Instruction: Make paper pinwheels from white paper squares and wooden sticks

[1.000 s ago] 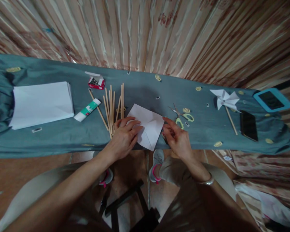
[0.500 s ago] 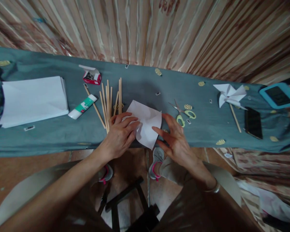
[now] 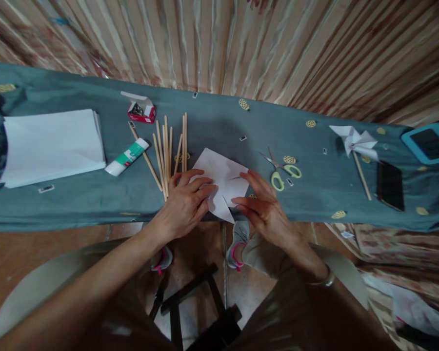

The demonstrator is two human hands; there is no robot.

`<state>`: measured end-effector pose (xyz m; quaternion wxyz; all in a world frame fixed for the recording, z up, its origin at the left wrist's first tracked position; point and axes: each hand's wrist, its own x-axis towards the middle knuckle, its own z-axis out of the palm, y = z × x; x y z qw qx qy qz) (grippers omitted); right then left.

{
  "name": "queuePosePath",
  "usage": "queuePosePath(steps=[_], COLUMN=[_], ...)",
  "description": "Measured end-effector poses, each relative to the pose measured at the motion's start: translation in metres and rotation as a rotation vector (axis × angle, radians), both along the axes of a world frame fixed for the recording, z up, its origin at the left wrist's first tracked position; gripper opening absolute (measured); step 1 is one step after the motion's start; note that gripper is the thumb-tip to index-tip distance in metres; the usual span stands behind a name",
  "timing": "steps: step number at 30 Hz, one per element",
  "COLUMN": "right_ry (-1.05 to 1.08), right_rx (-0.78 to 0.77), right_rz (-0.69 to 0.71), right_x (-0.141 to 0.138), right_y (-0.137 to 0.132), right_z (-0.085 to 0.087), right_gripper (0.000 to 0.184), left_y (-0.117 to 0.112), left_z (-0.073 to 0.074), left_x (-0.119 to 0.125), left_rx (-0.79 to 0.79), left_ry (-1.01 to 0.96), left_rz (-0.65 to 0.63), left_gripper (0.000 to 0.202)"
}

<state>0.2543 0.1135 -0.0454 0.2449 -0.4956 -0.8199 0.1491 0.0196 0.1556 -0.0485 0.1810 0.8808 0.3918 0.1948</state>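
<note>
A white square of paper point(image 3: 221, 175) with slits cut in from its corners lies at the front edge of the cloth-covered table. My left hand point(image 3: 186, 200) rests on its left side, fingers bent over the paper and holding it down. On the other side, my right hand point(image 3: 265, 204) grips the paper's right edge, the thumb and fingertips at a cut flap. Wooden sticks point(image 3: 166, 156) lie just beyond my left hand. Scissors with light green handles point(image 3: 278, 171) lie spread a little way from my right hand.
A paper stack point(image 3: 54, 146), a white-and-green tube point(image 3: 127, 157) and an open red box point(image 3: 142, 111) of small metal pieces are on the left. To the right are a paper pinwheel on a stick point(image 3: 353, 144), a phone point(image 3: 389, 185) and a blue-framed device point(image 3: 429, 143).
The right-hand fingers have shifted on the paper's right side. The paper now lies flatter, and its slits show more clearly. The whole view has moved slightly.
</note>
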Motion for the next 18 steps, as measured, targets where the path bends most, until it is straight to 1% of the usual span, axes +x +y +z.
queuePosePath(steps=[4,9,12,16,18], right_ry=[0.072,0.185,0.194,0.169,0.182], right_rx=[-0.057,-0.118,-0.176,-0.251,-0.268], right_rz=[0.02,-0.022,-0.086,-0.207,-0.254], right_x=[0.0,-0.005,-0.01,-0.018,-0.021], right_y=[0.008,0.014,0.017,0.022,0.024], right_z=[0.0,0.002,0.003,0.0,-0.002], right_gripper=[0.022,0.017,0.015,0.013,0.013], left_y=[0.0,0.0,0.0,0.001,0.001], left_z=[-0.001,-0.002,-0.003,-0.004,-0.003], left_x=[0.002,0.004,0.004,0.005,0.005], left_rx=[0.012,0.022,0.042,0.057,0.057], left_ry=[0.012,0.005,0.015,0.03,0.033], left_rz=[-0.001,-0.007,-0.011,-0.02,-0.02], left_gripper=[0.033,0.031,0.03,0.031,0.031])
